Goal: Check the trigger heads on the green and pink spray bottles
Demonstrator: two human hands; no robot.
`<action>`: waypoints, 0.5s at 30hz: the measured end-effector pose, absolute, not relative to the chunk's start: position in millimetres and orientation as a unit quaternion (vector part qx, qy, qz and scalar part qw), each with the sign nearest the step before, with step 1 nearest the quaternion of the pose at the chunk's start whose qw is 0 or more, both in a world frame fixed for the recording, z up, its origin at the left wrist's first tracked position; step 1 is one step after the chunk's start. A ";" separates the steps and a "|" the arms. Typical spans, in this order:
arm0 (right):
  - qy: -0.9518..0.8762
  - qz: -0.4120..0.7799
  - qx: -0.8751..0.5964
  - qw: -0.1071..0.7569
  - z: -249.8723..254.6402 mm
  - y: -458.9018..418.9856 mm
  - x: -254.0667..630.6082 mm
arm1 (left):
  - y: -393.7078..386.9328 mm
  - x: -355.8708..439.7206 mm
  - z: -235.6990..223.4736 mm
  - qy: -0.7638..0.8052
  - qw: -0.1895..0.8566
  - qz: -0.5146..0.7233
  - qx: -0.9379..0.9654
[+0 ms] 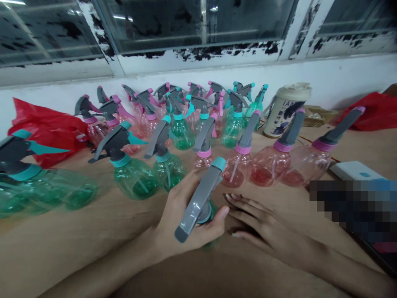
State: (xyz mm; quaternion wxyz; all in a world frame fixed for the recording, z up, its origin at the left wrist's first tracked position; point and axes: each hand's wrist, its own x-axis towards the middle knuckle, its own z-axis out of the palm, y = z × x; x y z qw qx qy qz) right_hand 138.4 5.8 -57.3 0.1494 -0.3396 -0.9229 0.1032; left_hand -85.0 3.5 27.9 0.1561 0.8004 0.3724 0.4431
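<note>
My left hand (182, 215) is wrapped round the neck of a green spray bottle (198, 203) with a grey head and a teal nozzle tip. Most of that bottle's body is hidden under the hand. My right hand (260, 223) lies low over the table just right of it, fingers stretched out, holding nothing. Ahead of both hands stand a pink spray bottle (237, 167) and a green spray bottle (169, 167). Another green spray bottle (133, 174) is to the left of these.
Several pink and green spray bottles crowd the back by the wall. A red plastic bag (49, 128) lies left, another red bag (375, 114) right. A white lidded cup (285, 109) stands behind the front row. A white box (356, 170) sits right, beside a blurred-out patch.
</note>
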 end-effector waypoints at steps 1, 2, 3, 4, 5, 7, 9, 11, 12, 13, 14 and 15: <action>-0.923 0.103 -0.339 0.152 -57.4 5.7 138.5 | 3.4 -84.9 27.2 0.371 0.153 0.444 0.801; -0.923 0.102 -0.338 0.152 -57.6 5.5 138.5 | 3.6 -84.8 26.7 0.370 0.151 0.446 0.801; -0.923 0.100 -0.338 0.151 -57.8 5.3 138.5 | 4.1 -84.8 26.2 0.367 0.147 0.448 0.802; -0.924 0.099 -0.339 0.149 -57.9 5.0 138.4 | 4.6 -84.9 25.8 0.366 0.145 0.448 0.803; -0.924 0.099 -0.340 0.147 -57.9 4.8 138.3 | 5.2 -84.9 25.4 0.367 0.142 0.447 0.803; -0.923 0.100 -0.343 0.143 -57.5 4.7 138.2 | 6.1 -85.0 24.6 0.369 0.137 0.445 0.804; -0.924 0.099 -0.343 0.139 -56.8 4.8 138.4 | 6.5 -85.1 23.7 0.373 0.137 0.442 0.804; -0.926 0.096 -0.340 0.133 -56.6 5.1 138.8 | 6.7 -85.1 23.0 0.374 0.140 0.440 0.804; -0.927 0.095 -0.338 0.132 -56.7 5.2 139.0 | 6.7 -85.1 22.8 0.374 0.143 0.440 0.804; -0.927 0.096 -0.337 0.134 -57.0 5.2 139.3 | 6.6 -85.1 22.8 0.373 0.147 0.442 0.803; -0.926 0.098 -0.338 0.138 -57.3 5.2 139.4 | 6.6 -85.1 23.0 0.371 0.151 0.444 0.801; -0.924 0.100 -0.339 0.143 -57.7 5.1 139.5 | 6.5 -85.0 23.5 0.370 0.157 0.446 0.800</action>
